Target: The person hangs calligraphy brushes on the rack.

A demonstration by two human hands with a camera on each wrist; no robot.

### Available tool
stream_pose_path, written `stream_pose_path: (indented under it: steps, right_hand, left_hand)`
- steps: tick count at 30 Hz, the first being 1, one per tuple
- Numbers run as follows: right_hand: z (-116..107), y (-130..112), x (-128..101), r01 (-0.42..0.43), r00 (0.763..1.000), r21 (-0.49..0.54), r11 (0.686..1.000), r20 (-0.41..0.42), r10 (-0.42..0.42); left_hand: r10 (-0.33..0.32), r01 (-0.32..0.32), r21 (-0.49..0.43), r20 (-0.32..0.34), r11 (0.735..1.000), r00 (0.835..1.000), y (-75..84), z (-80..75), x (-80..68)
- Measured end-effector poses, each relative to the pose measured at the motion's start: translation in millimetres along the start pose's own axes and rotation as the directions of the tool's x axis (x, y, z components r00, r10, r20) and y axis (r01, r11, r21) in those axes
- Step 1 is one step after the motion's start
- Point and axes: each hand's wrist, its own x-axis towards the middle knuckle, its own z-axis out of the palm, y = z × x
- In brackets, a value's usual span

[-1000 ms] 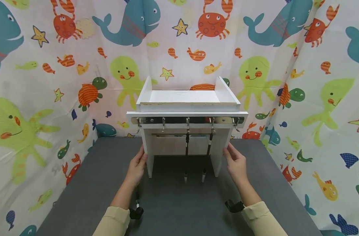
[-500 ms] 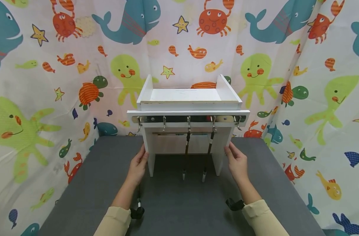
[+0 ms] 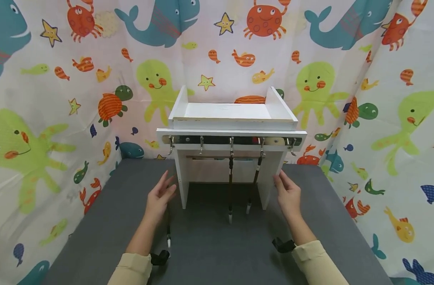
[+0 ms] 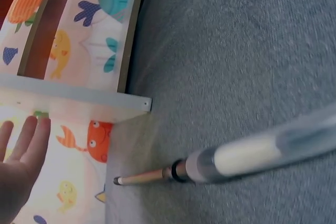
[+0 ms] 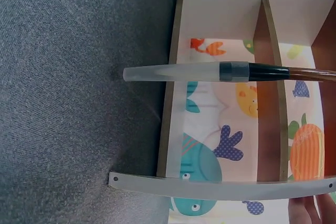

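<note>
Your left hand [image 4: 18, 169] sits at lower left w/ fingers straight, off the white shelf leg [image 4: 79, 99]. A blurred clear-capped brush [image 4: 220, 160] lies across the grey surface [image 4: 236, 51], tip toward the leg.

Rack [image 3: 231, 130] stands on table [image 3: 96, 221], before curtain [image 3: 42, 99]; two brushes [image 3: 230, 182] hang under it between its legs.

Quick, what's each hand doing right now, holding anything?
Left hand: open, fingers spread, holding nothing, just off the white rack.
Right hand: open, straight fingers against the rack's right side panel.
</note>
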Motion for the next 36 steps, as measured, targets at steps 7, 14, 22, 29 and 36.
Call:
stream_pose_path:
  steps: [7,14,22,29,36]
  right_hand:
    - [1,-11,-5,-0.036,0.999,0.020,0.999,-0.022,0.036]
    - [-2,-36,-14,-0.048,0.999,-0.012,0.999,0.008,0.048]
    - [-1,-43,-15,-0.067,0.998,-0.035,0.997,0.011,0.067]
    - [0,-39,-14,-0.068,0.998,-0.011,0.998,0.019,0.068]
    - [-3,-38,-13,-0.043,0.999,0.000,0.999,0.009,0.043]
  left_hand:
    - [-0.044,0.045,-0.028,0.035,0.999,0.998,-2.0,-13.9,-7.9]
    - [-0.166,0.165,0.046,0.027,0.985,0.986,-12.2,-27.8,-12.2]
    - [-0.285,0.285,0.125,-0.019,0.950,0.958,-21.3,-39.1,-13.4]
    - [-0.366,0.376,0.208,-0.088,0.903,0.927,-31.4,-42.2,-17.2]
    - [-0.393,0.396,0.304,-0.075,0.866,0.917,-42.0,-34.8,-13.7]
